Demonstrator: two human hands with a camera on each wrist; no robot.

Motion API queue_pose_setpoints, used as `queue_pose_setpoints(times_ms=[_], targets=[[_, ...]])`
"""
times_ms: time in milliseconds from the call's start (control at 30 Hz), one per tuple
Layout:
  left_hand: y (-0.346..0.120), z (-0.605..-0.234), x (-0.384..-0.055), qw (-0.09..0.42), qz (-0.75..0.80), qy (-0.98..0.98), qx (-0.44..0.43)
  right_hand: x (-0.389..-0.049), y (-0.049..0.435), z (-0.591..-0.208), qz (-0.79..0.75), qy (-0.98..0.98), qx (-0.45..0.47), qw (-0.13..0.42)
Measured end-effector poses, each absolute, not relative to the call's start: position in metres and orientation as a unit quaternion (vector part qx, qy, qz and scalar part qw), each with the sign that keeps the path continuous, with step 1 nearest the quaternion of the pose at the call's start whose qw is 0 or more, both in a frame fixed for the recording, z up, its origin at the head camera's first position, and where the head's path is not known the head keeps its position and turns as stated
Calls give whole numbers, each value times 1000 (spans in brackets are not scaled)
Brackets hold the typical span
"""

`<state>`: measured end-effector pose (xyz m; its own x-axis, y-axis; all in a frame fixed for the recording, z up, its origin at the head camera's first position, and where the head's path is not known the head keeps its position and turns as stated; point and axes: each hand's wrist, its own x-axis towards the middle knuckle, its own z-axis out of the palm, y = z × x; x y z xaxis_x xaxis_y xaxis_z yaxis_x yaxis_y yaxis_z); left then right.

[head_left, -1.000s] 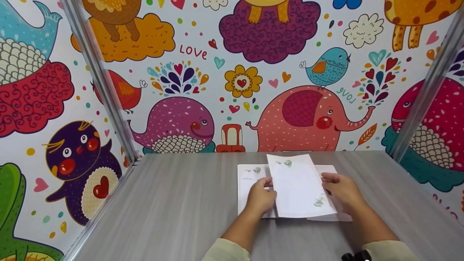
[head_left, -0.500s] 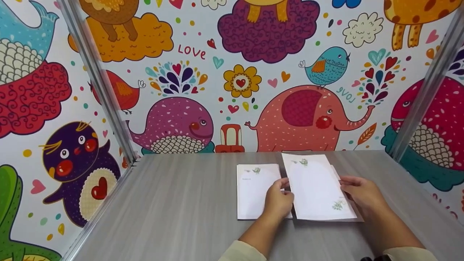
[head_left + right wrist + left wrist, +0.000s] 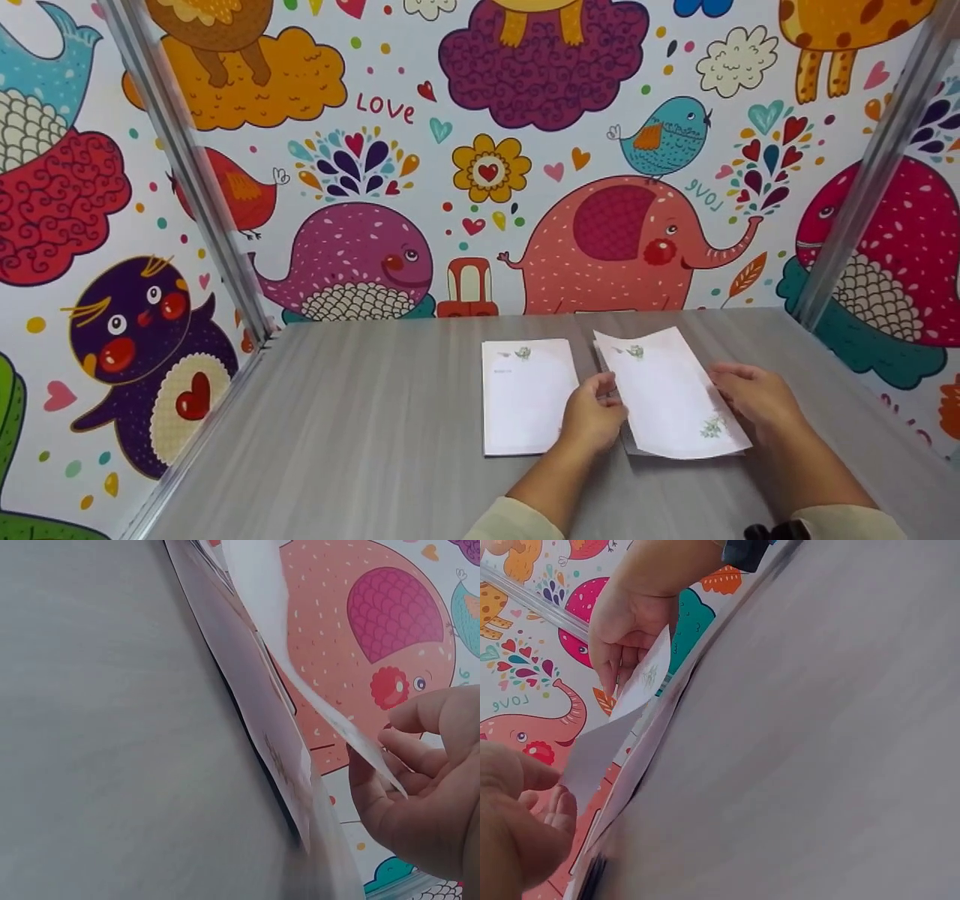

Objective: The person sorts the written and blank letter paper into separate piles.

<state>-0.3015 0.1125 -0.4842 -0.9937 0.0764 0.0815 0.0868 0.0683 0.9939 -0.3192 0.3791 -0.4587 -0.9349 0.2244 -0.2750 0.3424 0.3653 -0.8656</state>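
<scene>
A white sheet of paper (image 3: 679,397) with green leaf prints at two corners is held up between both hands, its lower edge bowed. My left hand (image 3: 594,416) pinches its left edge; the left wrist view shows thumb and fingertips at the paper's border. On the opposite edge my right hand (image 3: 427,780) has the sheet between thumb and curled fingers. Beneath the raised sheet, more paper (image 3: 255,712) lies on the table, mostly covered in the head view. Left of my left hand rests a neat stack of similar sheets (image 3: 525,405), with small print near the top.
The grey wood-grain table (image 3: 360,420) meets a back wall (image 3: 480,225) printed with cartoon animals. Metal posts (image 3: 187,180) stand at the corners. A dark band-like object (image 3: 776,531) sits by the right sleeve.
Both hands have carried the sheet rightward, away from the stack, which now shows fully apart from it. The sheet's lower edge has bowed more.
</scene>
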Motion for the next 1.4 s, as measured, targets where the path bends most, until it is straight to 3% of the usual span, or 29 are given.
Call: queue_pose_setpoints(times_ms=[233, 500, 967, 1400], targets=[[117, -486, -299, -56, -688, -722, -48, -319, 385, -460, -521, 833, 178, 53], [118, -486, -295, -69, -669, -738, -44, -318, 393, -466, -520, 834, 177, 51], [72, -480, -309, 34, -661, -744, -86, -325, 354, -463, -523, 844, 109, 44], [-19, -475, -331, 81, -630, -772, -6, -339, 270, -454, -510, 860, -28, 11]])
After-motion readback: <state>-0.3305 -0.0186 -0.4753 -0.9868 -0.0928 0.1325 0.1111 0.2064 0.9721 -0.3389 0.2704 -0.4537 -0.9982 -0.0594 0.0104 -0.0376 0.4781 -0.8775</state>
